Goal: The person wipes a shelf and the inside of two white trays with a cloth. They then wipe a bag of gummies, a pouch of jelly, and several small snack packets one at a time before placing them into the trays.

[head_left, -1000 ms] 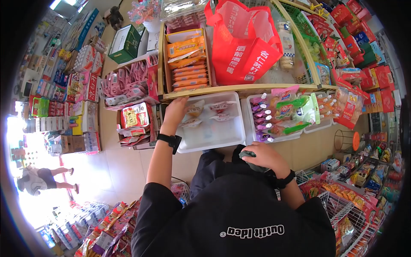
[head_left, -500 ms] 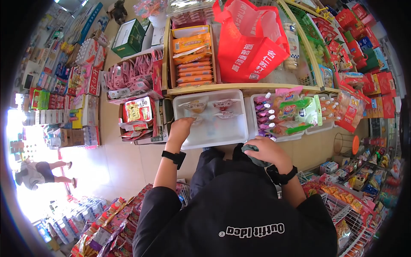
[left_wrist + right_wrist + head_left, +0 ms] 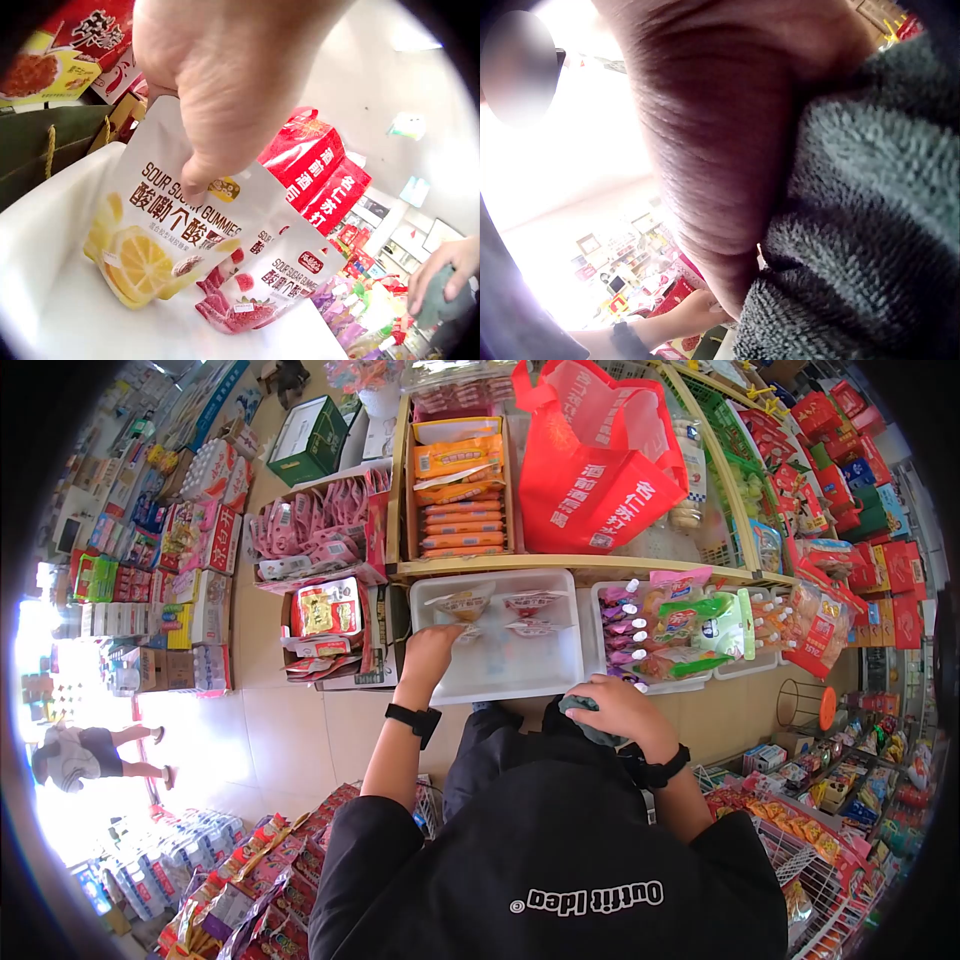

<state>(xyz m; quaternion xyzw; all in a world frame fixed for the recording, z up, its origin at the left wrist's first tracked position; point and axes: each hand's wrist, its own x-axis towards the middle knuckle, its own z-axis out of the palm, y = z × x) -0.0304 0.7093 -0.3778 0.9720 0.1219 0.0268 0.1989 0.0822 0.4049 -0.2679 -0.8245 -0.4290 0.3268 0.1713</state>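
The left hand (image 3: 428,660) is over the left part of a white tray (image 3: 510,682). In the left wrist view its thumb and fingers pinch a white and yellow gummies pouch (image 3: 142,262) standing upright in the tray. Red-printed gummies pouches (image 3: 247,304) stand beside it, also seen as small upright packs (image 3: 532,600) from above. The right hand (image 3: 622,710) grips a grey-green cloth (image 3: 590,722) in front of the tray's right end; the cloth's pile (image 3: 855,217) fills much of the right wrist view.
Right of the tray is another tray of purple-capped pouches (image 3: 622,628) and green packs. Behind a wooden rail (image 3: 580,565) stand a box of orange packets (image 3: 462,520) and a red bag (image 3: 600,470). Boxes of red packs (image 3: 328,615) are at the left.
The left hand has moved from the tray's back left corner toward the front, then onto the yellow pouch. The right hand still grips the cloth in nearly the same place.
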